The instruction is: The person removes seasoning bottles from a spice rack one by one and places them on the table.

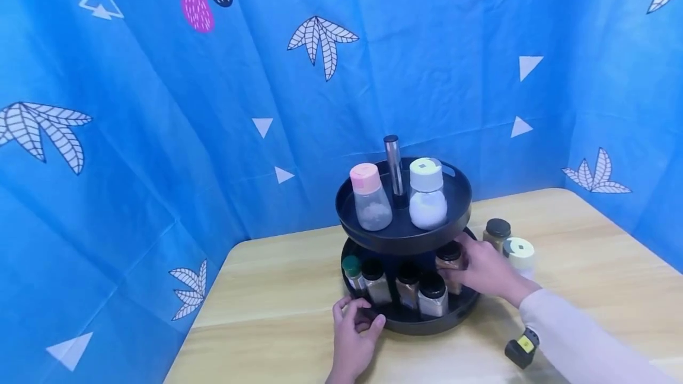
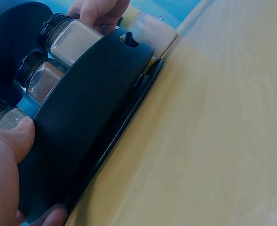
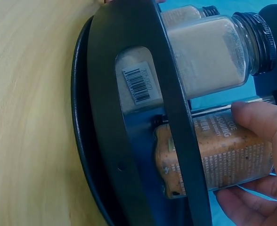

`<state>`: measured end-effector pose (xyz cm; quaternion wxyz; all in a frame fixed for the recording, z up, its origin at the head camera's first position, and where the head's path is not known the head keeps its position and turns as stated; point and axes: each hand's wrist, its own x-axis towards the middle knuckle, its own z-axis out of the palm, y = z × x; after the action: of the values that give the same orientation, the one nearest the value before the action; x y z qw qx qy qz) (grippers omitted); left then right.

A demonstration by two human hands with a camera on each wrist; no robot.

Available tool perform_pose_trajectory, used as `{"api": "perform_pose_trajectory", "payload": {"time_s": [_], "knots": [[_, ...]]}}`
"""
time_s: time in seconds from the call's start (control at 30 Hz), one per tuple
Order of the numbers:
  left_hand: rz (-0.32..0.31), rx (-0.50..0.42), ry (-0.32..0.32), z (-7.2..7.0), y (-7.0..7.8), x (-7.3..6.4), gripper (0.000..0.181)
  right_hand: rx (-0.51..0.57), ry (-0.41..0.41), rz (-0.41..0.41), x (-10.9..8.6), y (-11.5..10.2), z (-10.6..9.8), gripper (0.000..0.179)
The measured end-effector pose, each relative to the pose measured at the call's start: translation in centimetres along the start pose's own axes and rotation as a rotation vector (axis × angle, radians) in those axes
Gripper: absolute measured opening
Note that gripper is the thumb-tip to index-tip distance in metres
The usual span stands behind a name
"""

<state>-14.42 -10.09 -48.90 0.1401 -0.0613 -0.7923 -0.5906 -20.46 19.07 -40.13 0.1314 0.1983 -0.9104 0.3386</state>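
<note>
A two-tier black turntable organizer stands on the table. My right hand pinches a spice jar of orange-brown seasoning between thumb and fingers; the jar stands inside the lower tray at its right side. With thumb at the rim and fingertips lower down outside, my left hand grips the front left wall of that tray. Beside the held jar is a black-capped jar of pale powder. Farther left in the tray are more black-capped jars and a green-capped bottle.
On the upper tray sit a pink-capped shaker and a white-capped shaker, with a metal post between them. Right of the organizer, a black-capped jar and a cream-capped container stand on the table. Blue curtain hangs behind.
</note>
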Motion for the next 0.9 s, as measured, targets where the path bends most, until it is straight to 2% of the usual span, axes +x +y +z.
{"api": "perform_pose_trajectory", "payload": {"time_s": [0.1,0.23,0.47,0.53,0.77,0.9], "knots": [[-0.017,-0.020,-0.019,0.0,0.1,0.1,0.031,-0.008,-0.016,0.021,0.3,-0.2,0.0,0.052],[-0.024,-0.011,-0.005,-0.4,0.1,0.3,0.030,-0.009,-0.046,0.023,0.7,-0.5,0.3,0.051],[0.002,-0.002,0.007,-1.5,0.1,0.9,0.030,-0.021,-0.015,0.030,1.6,-1.2,0.9,0.052],[0.011,-0.002,0.014,-1.6,-0.1,0.9,0.029,-0.026,-0.014,0.033,1.4,-1.2,1.1,0.052],[0.015,-0.016,-0.048,-1.4,-0.7,0.4,0.029,0.001,-0.027,0.066,-0.1,-1.3,1.6,0.048],[0.032,0.005,-0.033,-1.7,-0.3,0.5,0.029,-0.005,-0.012,0.055,-0.1,-1.4,1.7,0.049]]}}
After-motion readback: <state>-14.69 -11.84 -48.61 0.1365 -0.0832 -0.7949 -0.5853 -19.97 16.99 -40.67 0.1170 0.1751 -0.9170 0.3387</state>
